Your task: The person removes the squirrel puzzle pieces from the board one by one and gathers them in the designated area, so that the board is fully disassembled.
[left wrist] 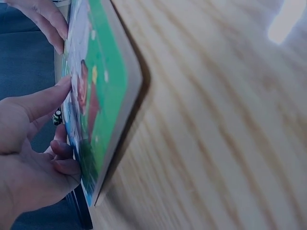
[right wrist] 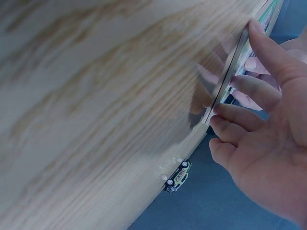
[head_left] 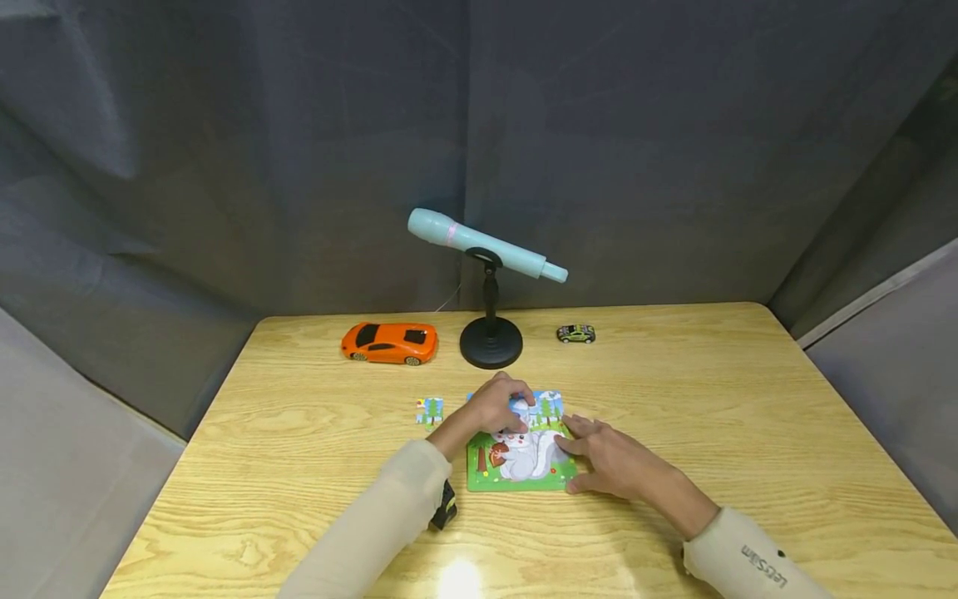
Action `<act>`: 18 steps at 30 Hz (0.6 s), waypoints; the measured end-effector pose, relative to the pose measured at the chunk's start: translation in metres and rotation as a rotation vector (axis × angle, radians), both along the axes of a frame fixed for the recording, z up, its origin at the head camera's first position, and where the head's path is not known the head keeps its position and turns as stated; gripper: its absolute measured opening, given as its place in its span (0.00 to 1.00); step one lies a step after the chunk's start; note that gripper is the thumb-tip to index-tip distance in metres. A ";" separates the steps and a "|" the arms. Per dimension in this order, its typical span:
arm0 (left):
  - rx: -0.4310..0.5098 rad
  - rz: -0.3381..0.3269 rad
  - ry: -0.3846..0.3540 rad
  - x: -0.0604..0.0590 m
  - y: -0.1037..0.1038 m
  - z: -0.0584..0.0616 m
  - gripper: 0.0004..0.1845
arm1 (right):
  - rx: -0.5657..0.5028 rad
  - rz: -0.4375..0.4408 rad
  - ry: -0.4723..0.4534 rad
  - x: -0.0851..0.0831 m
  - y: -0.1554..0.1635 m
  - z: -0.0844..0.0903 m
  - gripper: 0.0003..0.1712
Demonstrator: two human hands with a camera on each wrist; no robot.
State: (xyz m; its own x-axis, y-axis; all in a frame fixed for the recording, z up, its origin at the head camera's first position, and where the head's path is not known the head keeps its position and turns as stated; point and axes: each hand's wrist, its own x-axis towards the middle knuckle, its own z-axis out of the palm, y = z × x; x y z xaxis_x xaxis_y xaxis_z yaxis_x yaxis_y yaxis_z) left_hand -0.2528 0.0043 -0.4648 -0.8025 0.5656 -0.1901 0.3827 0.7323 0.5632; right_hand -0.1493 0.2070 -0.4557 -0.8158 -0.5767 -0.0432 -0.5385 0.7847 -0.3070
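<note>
A colourful puzzle board (head_left: pixel 524 470) with a white animal picture lies flat near the table's front. My left hand (head_left: pixel 500 408) is over its upper part, thumb and bent fingers pinching a pale blue puzzle piece (head_left: pixel 520 406) against the board. In the left wrist view that hand (left wrist: pixel 29 158) touches the board face (left wrist: pixel 105 72) with thumb and fingertips. My right hand (head_left: pixel 602 462) rests with straight fingers along the board's right edge; the right wrist view shows its fingertips (right wrist: pixel 225 117) on the board's rim (right wrist: pixel 230 81). One loose puzzle piece (head_left: pixel 430 410) lies left of the board.
At the back of the wooden table (head_left: pixel 748 399) stand an orange toy car (head_left: pixel 389 343), a pale blue microphone (head_left: pixel 486 241) on a black round stand (head_left: pixel 491 343), and a small green car (head_left: pixel 575 334). A dark small object (head_left: pixel 445 505) lies under my left forearm. Grey curtains surround the table.
</note>
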 end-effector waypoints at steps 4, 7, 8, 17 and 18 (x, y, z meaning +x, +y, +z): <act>0.007 -0.003 -0.007 0.000 -0.001 -0.001 0.16 | 0.003 -0.004 -0.002 0.000 0.000 0.000 0.40; 0.037 -0.005 -0.001 -0.001 -0.002 -0.002 0.15 | 0.006 -0.009 -0.002 0.000 -0.001 0.000 0.40; 0.052 -0.001 0.007 -0.001 -0.003 -0.004 0.14 | 0.008 -0.011 -0.001 0.000 -0.001 0.000 0.40; 0.227 0.133 0.013 -0.005 -0.008 -0.012 0.06 | 0.008 -0.024 -0.012 0.001 -0.002 0.000 0.40; 0.228 0.141 0.011 -0.005 -0.009 -0.011 0.06 | 0.008 -0.024 -0.012 0.001 -0.002 0.000 0.40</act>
State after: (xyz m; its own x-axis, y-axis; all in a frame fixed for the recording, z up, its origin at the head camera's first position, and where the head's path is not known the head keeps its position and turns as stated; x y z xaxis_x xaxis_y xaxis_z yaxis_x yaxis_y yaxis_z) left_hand -0.2577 -0.0045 -0.4762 -0.8776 0.4756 -0.0609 0.2936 0.6334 0.7160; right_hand -0.1487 0.2049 -0.4558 -0.8287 -0.5568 -0.0577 -0.5159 0.7996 -0.3073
